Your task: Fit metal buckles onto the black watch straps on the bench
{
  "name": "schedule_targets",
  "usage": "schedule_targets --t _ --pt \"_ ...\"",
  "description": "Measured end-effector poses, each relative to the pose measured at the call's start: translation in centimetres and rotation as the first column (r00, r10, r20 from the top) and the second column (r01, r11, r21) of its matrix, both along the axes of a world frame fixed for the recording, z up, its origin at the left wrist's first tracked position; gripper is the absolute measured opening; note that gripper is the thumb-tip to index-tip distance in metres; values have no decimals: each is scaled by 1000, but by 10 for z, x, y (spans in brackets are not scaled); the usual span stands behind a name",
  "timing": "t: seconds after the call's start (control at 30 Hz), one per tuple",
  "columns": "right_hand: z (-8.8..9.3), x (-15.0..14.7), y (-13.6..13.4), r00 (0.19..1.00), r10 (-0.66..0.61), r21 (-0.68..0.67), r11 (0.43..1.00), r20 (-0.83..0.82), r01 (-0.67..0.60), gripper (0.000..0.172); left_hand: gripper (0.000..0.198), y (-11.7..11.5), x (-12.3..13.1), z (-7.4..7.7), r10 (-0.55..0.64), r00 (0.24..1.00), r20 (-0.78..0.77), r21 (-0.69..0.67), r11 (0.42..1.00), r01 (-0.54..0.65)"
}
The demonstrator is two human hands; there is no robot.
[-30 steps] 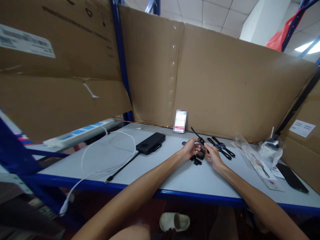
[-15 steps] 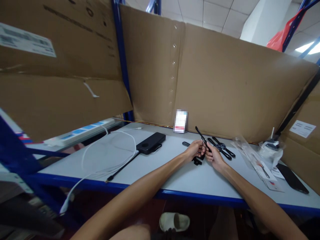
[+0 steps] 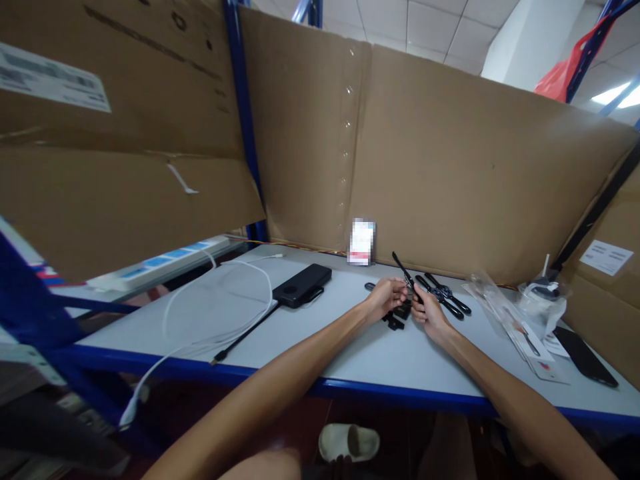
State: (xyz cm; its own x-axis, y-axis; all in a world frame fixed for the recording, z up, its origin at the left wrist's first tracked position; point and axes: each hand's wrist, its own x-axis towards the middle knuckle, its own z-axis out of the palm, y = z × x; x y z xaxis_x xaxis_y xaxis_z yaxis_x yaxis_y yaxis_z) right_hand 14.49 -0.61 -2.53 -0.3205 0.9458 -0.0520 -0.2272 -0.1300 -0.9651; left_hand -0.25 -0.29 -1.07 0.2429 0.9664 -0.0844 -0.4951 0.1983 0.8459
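Two bare hands meet near the back of the grey table [image 3: 370,363], close to the cardboard wall [image 3: 450,167]. The left hand [image 3: 384,297] has its fingers curled in, with the tips pinched on a black strap [image 3: 401,266]. The right hand [image 3: 430,311] is closed round the lower part of the same strap. The strap is held just above the tabletop, between the two hands. Its free end slants up and away towards the cardboard.

Just beneath the hands a small black piece [image 3: 394,323] lies on the table. I cannot tell whether either hand touches it. Right beside the right hand, on the far side, a couple of black watches [image 3: 445,295] lie flat with their straps stretched out.

Further left sits a black power bank [image 3: 301,285], with a white cable [image 3: 271,291] looping past it and trailing over the blue front edge. A small card [image 3: 361,241] leans against the cardboard behind the hands. Off to the right lie clear plastic bags [image 3: 500,310] and, beyond them, a black phone [image 3: 584,356]. Down on the floor under the table a pale slipper [image 3: 350,443] shows.
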Motion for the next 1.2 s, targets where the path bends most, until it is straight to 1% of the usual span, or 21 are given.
schedule_targets --t 0.13,0.23,0.3,0.43,0.53,0.6,0.7,0.8,0.87,0.97,1.1,1.2 --pt "1 0 -1 1000 -8 -3 1000 11 8 49 7 0 0 1 39 999 27 0 999 -39" --pt "0 -1 -1 1000 3 4 1000 17 -3 50 13 1 -1 1 47 999 26 -33 998 -47" --pt "0 -1 -1 1000 14 4 1000 14 -14 50 15 1 -1 0 46 999 8 -31 998 -45" --pt "0 -1 0 1000 -12 -8 1000 7 12 50 20 2 0 -4 -37 998 -59 9 999 37" --pt "0 0 0 1000 3 -1 1000 16 -3 49 27 3 2 -6 -93 992 -83 -26 995 91" --pt "0 0 0 999 25 10 1000 21 -26 49 27 4 2 -7 -100 991 -84 -51 994 96" --pt "-2 0 0 999 36 24 999 13 -36 50 21 4 2 -5 -39 991 -125 -39 999 34" --pt "-3 0 1 1000 16 17 1000 -11 -15 50 9 3 3 -4 76 981 -176 42 997 -70" --pt "-3 1 2 1000 -8 -6 1000 -27 8 50 5 1 4 -4 115 974 -195 85 991 -100" --pt "-3 2 3 999 -21 -29 999 -39 19 52 14 0 5 -5 104 968 -228 111 991 -81" --pt "-1 2 2 999 7 -6 1000 -32 -7 51 20 0 5 -8 68 962 -266 149 988 -28" --pt "0 2 0 999 29 4 1000 -21 -29 50 25 1 4 -8 73 962 -264 146 989 -34"
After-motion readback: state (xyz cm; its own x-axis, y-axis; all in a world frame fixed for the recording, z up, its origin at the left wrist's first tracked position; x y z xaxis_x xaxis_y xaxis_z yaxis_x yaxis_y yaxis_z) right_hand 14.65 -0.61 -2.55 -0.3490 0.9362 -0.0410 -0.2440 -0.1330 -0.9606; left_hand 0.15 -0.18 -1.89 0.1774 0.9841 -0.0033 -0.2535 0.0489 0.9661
